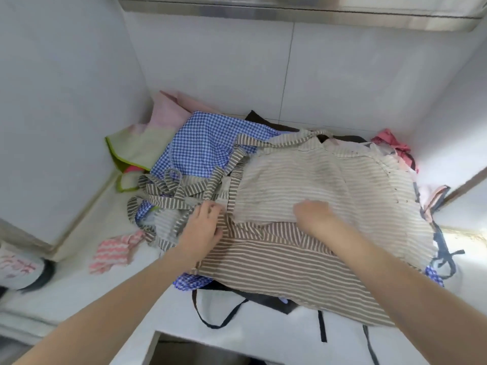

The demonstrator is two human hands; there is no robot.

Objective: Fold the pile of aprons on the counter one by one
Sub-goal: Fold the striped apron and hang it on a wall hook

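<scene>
Handling: you have soft, light, limp cloth here; the brown-and-cream striped cotton apron (303,196) will sag and slide, so take it at hems and corners, never mid-panel.
Ties: the tangled striped straps (171,191) just beyond your left hand (203,227) may snag; gather them first.
Left grip: fingers curled, pinching the apron's edge beside the straps.
Right grip: your right hand (313,214) is blurred; I cannot tell whether it grasps or just presses.
Look: folded once, paler underside up, darker stripes nearer you.
Place: under both hands, atop the pile on the white desk (168,309), blue gingham apron (205,146) beyond your left hand.
</scene>
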